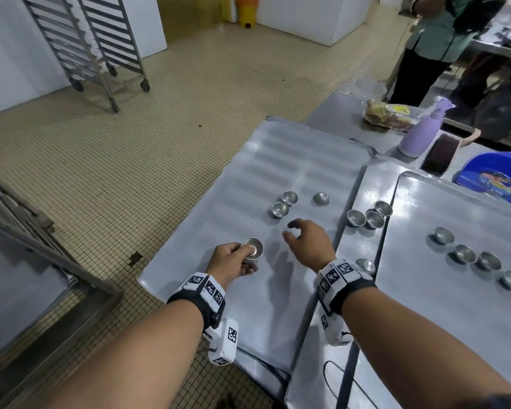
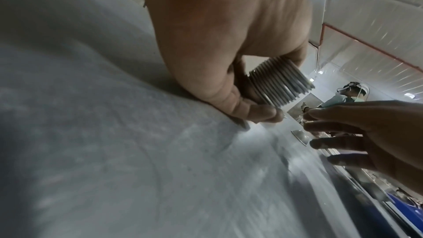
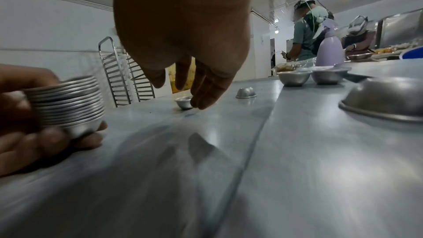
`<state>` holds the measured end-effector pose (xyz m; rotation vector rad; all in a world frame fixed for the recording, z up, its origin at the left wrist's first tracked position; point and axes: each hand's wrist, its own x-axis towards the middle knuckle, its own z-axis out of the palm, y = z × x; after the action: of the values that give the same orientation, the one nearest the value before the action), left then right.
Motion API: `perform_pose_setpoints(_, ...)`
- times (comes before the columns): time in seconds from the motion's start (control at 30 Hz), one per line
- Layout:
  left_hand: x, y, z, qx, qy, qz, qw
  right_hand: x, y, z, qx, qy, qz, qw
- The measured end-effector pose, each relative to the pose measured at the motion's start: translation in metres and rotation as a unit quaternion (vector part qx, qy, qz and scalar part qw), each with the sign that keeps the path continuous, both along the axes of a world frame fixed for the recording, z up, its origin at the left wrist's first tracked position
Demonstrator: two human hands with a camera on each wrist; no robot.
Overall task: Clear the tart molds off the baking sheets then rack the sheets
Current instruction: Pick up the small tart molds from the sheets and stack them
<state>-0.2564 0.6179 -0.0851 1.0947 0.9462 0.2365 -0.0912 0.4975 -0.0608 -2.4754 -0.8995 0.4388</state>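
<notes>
My left hand [image 1: 239, 259] grips a nested stack of small metal tart molds [image 1: 252, 250] [image 2: 279, 82] [image 3: 66, 102] just above the near part of the left baking sheet [image 1: 278, 160]. My right hand [image 1: 303, 236] [image 3: 183, 71] hovers over the same sheet with loosely spread fingers, holding nothing. Two upright molds [image 1: 284, 204] and one upside-down mold [image 1: 321, 199] lie on the sheet beyond it. Three molds [image 1: 369, 215] sit in the gap between the sheets, one more [image 1: 365, 264] by my right wrist. Several molds [image 1: 481, 259] lie in a row on the right baking sheet [image 1: 455, 320].
Two wheeled sheet racks [image 1: 83, 45] stand across the tiled floor at the far left. A lilac spray bottle [image 1: 419, 132], a bagged loaf [image 1: 390, 115] and a blue tub [image 1: 499, 177] sit at the table's far end. A person [image 1: 437, 45] stands behind the table.
</notes>
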Motion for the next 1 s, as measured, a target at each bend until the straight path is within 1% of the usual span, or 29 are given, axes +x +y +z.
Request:
perform_pose_setpoints(0.13, -0.002, 0.000, -0.001, 0.002, -0.003, -0.003, 1.000, 0.027, 0.026, 0.005, -0.035, -0.021, 0.027, 0.999)
perform_pose_setpoints(0.23, -0.002, 0.000, 0.000, -0.002, -0.005, -0.004, 1.000, 0.038, 0.045, 0.004, -0.053, -0.038, 0.064, 0.996)
perform_pose_setpoints(0.3, -0.002, 0.001, 0.000, -0.006, -0.004, -0.006, 1.000, 0.042, 0.056, -0.002, -0.065, -0.042, 0.085, 0.993)
perform_pose_setpoints(0.43, -0.003, 0.003, 0.000, -0.005, -0.002, -0.009, 1.000, 0.042, 0.066, -0.017, -0.090, -0.036, 0.093, 0.991)
perform_pose_setpoints(0.63, -0.003, 0.005, 0.000, -0.005, -0.001, -0.010, 1.000, 0.036, 0.062, -0.027, -0.059, -0.071, 0.094, 0.991)
perform_pose_setpoints(0.73, -0.004, 0.006, -0.002, -0.004, -0.001, -0.013, 1.000, 0.030, 0.055, -0.026, -0.063, -0.086, 0.099, 0.989)
perform_pose_setpoints(0.93, -0.004, 0.004, -0.002, 0.006, 0.002, -0.014, 1.000, 0.017, 0.030, -0.020, -0.095, -0.068, 0.119, 0.986)
perform_pose_setpoints(1.0, -0.004, 0.003, -0.001, 0.015, 0.004, -0.018, 1.000, 0.010, 0.021, -0.016, -0.103, -0.051, 0.097, 0.989)
